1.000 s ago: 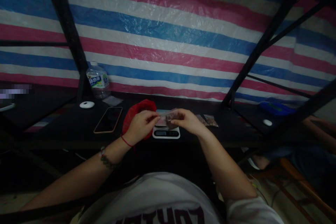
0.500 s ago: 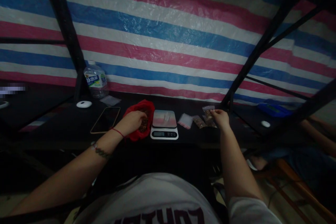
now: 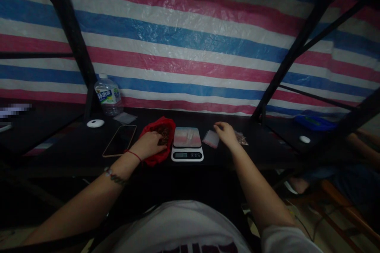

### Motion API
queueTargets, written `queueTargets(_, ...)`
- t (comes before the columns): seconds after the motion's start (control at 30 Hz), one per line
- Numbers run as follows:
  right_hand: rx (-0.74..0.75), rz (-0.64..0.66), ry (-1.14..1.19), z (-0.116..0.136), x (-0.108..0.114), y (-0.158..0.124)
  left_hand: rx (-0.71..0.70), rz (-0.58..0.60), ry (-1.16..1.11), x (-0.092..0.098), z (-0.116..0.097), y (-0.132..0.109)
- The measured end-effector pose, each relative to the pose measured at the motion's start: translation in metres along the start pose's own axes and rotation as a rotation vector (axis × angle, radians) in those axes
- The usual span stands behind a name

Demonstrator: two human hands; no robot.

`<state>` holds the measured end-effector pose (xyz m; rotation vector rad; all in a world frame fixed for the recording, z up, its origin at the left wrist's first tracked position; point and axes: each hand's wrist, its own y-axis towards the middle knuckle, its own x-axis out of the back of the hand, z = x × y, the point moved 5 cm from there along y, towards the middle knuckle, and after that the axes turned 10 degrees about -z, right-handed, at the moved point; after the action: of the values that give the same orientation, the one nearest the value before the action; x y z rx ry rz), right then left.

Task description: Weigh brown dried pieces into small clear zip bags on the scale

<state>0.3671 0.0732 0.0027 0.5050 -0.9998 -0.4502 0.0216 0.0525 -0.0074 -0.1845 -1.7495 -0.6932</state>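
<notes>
My left hand (image 3: pixel 152 146) lies over a red plastic bag (image 3: pixel 145 163), its fingers loosely spread at the small brown pieces (image 3: pixel 165 131) inside. Right of the bag sits a white digital kitchen scale (image 3: pixel 187 154) with a small clear object, perhaps a scoop, on its plate. My right hand (image 3: pixel 226 133) is palm down just right of a stack of flat, clear zip bags (image 3: pixel 211 138). Its fingers are bent and slightly apart, with nothing visible in them. Filled small zip bags (image 3: pixel 242 138) lie partly hidden behind that hand.
At left are a phone (image 3: pixel 120 141), a white round device (image 3: pixel 95 123), a clear plastic sheet (image 3: pixel 125 118) and a bottle (image 3: pixel 108 95). Black frame posts flank the desk before a striped tarp (image 3: pixel 178 47). A blue tray (image 3: pixel 316 123) and another person's arm (image 3: pixel 365 144) are at right.
My right hand has let go of the filled zip bag and moved left toward the flat bags. My left hand's fingers have come up out of the brown pieces and spread.
</notes>
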Motion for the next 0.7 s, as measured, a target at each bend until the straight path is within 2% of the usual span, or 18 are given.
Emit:
queueTargets(0.13, 0.209, 0.116, 0.143, 0.064, -0.027, -0.023, 0.001, 0.018, -0.004, -0.004, 0.002, -0.001)
queueTargets(0.2, 0.27, 0.171, 0.182, 0.083, -0.036, -0.033, 0.004, 0.014, -0.032, -0.006, 0.003, 0.0)
queueTargets(0.3, 0.332, 0.207, 0.191, 0.097, -0.043, -0.04, 0.016, -0.056, -0.058, -0.005, 0.003, 0.003)
queueTargets(0.4, 0.31, 0.151, 0.13, 0.091, -0.04, -0.035, 0.023, -0.147, -0.071, 0.003, 0.003, 0.005)
queueTargets(0.5, 0.177, 0.125, -0.026, 0.07, -0.033, -0.026, 0.028, -0.214, -0.084, 0.012, 0.003, 0.006)
queueTargets(0.57, 0.116, 0.22, -0.16, 0.054, -0.032, -0.025, 0.039, -0.238, -0.089, 0.016, 0.003, 0.006)
queueTargets(0.7, 0.036, 0.539, -0.32, 0.03, -0.04, -0.035, 0.046, -0.26, -0.118, 0.021, 0.001, 0.004)
